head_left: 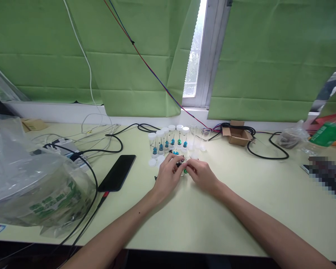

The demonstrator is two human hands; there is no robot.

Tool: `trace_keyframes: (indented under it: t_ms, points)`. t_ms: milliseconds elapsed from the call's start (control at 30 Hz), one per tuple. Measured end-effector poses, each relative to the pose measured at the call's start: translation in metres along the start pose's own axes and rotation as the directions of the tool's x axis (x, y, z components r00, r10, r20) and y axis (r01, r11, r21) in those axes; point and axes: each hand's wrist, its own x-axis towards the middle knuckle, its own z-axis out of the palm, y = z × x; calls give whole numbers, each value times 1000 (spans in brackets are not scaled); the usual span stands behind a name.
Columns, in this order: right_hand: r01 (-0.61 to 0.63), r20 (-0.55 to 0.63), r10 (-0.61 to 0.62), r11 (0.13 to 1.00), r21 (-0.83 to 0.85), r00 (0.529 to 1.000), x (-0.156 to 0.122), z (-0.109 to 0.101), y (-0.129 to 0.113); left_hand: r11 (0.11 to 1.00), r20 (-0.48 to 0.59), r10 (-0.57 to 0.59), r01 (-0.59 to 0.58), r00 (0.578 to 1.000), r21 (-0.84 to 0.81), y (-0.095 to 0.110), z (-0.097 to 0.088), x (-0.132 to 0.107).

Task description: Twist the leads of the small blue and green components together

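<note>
My left hand (168, 172) and my right hand (202, 172) meet at the middle of the pale green table (240, 201), fingers pinched together. Between them sits a small green part with thin wire legs (185, 170); both hands appear to grip it, and my left fingers also cover something dark. Just behind my hands stands a curved row of clear vials with white caps (169, 139), each holding a small blue or green part. A few empty clear vials (201, 139) stand to the right of that row. Loose white caps (154, 161) lie by my left hand.
A black phone (117, 172) lies left of my hands, black cables running past it. A crinkled plastic bag (25, 179) fills the left side. A small open cardboard box (236, 135) sits behind, a green bottle (329, 132) at the far right. Green blinds cover the window.
</note>
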Motion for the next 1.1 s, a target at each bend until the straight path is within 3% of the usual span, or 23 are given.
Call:
trace_keyframes:
  t_ms: [367, 533, 700, 867, 1100]
  points:
    - [-40, 6, 40, 995, 93, 999, 1, -3, -7, 999, -93, 36, -38, 995, -24, 3, -2, 1]
    - [-83, -73, 89, 992, 91, 993, 4, -7, -5, 996, -195, 28, -45, 980, -80, 5, -4, 3]
    - [-127, -158, 133, 991, 46, 978, 4, -6, 3, 995, -219, -5, -17, 976, -101, 3, -4, 3]
    - [-119, -119, 117, 993, -5, 986, 4, -4, 12, 995, -199, -24, 5, 980, -95, 5, -5, 3]
    - [-86, -9, 86, 992, -96, 996, 4, -4, 14, 987, -160, -136, 120, 978, -107, 6, -5, 2]
